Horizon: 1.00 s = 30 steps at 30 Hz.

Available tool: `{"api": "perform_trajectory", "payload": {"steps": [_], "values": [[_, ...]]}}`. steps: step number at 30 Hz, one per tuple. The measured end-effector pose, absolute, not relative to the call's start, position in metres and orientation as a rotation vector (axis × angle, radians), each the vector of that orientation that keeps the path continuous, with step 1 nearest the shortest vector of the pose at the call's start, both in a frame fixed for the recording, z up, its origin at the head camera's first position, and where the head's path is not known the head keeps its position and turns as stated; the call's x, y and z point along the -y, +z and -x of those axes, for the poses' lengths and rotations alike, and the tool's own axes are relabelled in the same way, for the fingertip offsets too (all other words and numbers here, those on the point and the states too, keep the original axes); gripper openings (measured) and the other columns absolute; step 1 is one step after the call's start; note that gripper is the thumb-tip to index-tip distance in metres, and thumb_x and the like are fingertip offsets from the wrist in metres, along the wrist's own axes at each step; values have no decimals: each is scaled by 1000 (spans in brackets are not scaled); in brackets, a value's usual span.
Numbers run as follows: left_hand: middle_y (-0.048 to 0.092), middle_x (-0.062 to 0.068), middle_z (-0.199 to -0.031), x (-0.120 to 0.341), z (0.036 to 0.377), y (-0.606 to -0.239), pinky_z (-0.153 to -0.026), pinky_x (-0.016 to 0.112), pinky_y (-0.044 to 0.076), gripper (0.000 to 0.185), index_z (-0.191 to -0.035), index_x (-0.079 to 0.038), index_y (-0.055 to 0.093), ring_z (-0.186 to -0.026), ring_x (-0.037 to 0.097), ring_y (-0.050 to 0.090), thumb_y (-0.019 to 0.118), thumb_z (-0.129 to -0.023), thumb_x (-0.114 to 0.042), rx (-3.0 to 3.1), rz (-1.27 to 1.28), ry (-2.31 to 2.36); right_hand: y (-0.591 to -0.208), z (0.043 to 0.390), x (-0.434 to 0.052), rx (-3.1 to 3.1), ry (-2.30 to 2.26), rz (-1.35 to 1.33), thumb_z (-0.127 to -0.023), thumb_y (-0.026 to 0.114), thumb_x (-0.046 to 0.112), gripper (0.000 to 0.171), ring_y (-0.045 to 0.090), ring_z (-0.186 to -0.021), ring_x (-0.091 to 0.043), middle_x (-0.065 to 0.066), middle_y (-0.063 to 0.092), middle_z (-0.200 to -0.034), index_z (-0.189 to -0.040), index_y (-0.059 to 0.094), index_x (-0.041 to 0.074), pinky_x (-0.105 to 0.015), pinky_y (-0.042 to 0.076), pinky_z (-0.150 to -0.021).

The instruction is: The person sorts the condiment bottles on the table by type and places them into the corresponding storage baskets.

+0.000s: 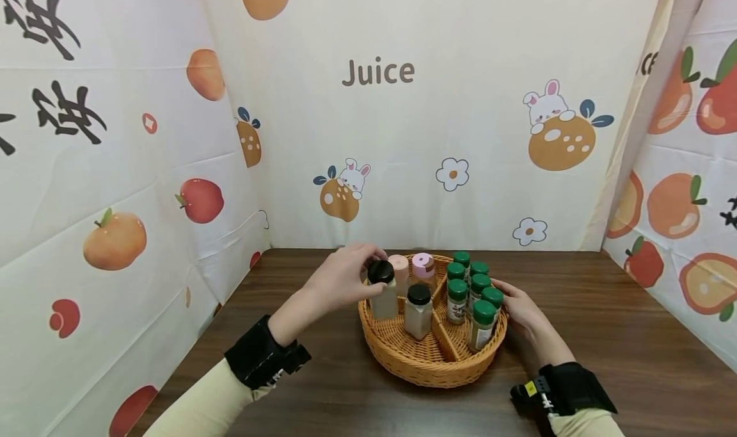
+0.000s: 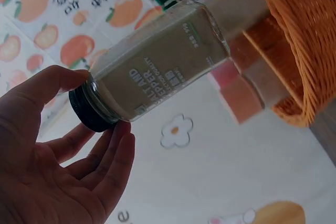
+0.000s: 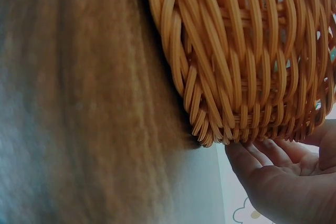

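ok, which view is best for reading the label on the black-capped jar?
Left wrist: the black-capped jar fills the frame, label side on, left hand pinching its cap. Head view shows it small in the basket, label unreadable. Right wrist shows only basket weave.

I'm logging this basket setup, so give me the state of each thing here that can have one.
Left hand: pinches the black cap of the salt-and-pepper jar.
Salt-and-pepper jar: capped, upright, in the basket's left compartment.
Second black-capped jar: capped, upright, untouched.
Pink-lidded jars: lidded, upright at the back.
Green-capped jars: capped, upright, in the right compartment.
Right hand: fingers straight, against the basket's outer wall.
Basket: resting on the table.
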State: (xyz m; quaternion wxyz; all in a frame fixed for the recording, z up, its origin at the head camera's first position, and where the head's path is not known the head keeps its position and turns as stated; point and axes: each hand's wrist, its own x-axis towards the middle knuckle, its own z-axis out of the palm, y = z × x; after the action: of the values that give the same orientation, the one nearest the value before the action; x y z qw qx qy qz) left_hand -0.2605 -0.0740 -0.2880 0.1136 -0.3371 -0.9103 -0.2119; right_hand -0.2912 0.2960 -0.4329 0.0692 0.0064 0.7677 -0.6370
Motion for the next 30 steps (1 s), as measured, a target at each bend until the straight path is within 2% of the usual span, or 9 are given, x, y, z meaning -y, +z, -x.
{"api": "perform_trajectory", "payload": {"steps": [4,7,9,11,15,18,21,23,30], "values": [[65,1,-109,62,251,-293,-79,29,53,37,-117,-15,63,-95,15,62,78,-84,-26,2651,1069,-614,-432,291,-296,-2320,-1900,-37,-109,26,14,53,50,-119,-10,-33,21,-158,-157,14,-5,-14,47,-85],[66,-1,-109,53,249,-301,-79,26,52,37,-116,-17,63,-93,13,62,79,-84,-27,2639,1118,-588,-432,291,-295,-2320,-1889,-39,-110,26,16,53,42,-134,-26,-34,19,-159,-157,12,-5,-15,47,-86],[66,-3,-112,47,249,-308,-79,25,52,38,-117,-19,63,-95,11,60,79,-84,-30,2629,1141,-531,-432,291,-295,-2323,-1884,-41,-110,26,16,53,37,-138,-32,-33,20,-159,-157,12,-5,-16,47,-86],[67,-4,-113,42,250,-314,-81,25,52,39,-117,-19,64,-97,10,60,78,-84,-33,2620,1158,-469,-432,291,-295,-2327,-1877,-42,-110,26,17,54,36,-139,-33,-33,20,-159,-157,12,-5,-16,47,-87],[67,-5,-114,31,249,-329,-83,24,52,40,-119,-21,65,-102,11,59,78,-85,-38,2615,1182,-358,-433,292,-295,-2339,-1870,-49,-110,26,16,53,48,-126,-19,-33,21,-158,-157,13,-4,-17,48,-86],[68,-6,-113,24,249,-342,-85,24,51,40,-120,-22,65,-103,11,59,77,-85,-39,2605,1205,-281,-435,292,-294,-2335,-1864,-72,-110,26,17,53,49,-125,-20,-33,22,-158,-157,14,-3,-20,48,-88],[69,-7,-112,19,252,-352,-85,24,49,40,-120,-22,66,-100,12,58,77,-86,-40,2575,1213,-191,-436,292,-292,-2327,-1864,-101,-110,26,17,53,40,-136,-33,-32,23,-158,-158,15,-2,-25,48,-92],[69,-7,-112,16,255,-358,-82,23,47,40,-120,-22,65,-96,11,57,76,-86,-41,2560,1214,-153,-436,292,-291,-2324,-1865,-107,-110,26,17,53,37,-139,-36,-32,23,-158,-158,15,-2,-27,47,-93],[69,-7,-113,4,259,-369,-80,23,44,42,-122,-22,66,-93,12,55,72,-89,-47,2500,1179,-46,-433,296,-298,-2325,-1867,-76,-110,26,18,53,36,-139,-33,-31,20,-160,-158,13,-2,-16,47,-87]]}}
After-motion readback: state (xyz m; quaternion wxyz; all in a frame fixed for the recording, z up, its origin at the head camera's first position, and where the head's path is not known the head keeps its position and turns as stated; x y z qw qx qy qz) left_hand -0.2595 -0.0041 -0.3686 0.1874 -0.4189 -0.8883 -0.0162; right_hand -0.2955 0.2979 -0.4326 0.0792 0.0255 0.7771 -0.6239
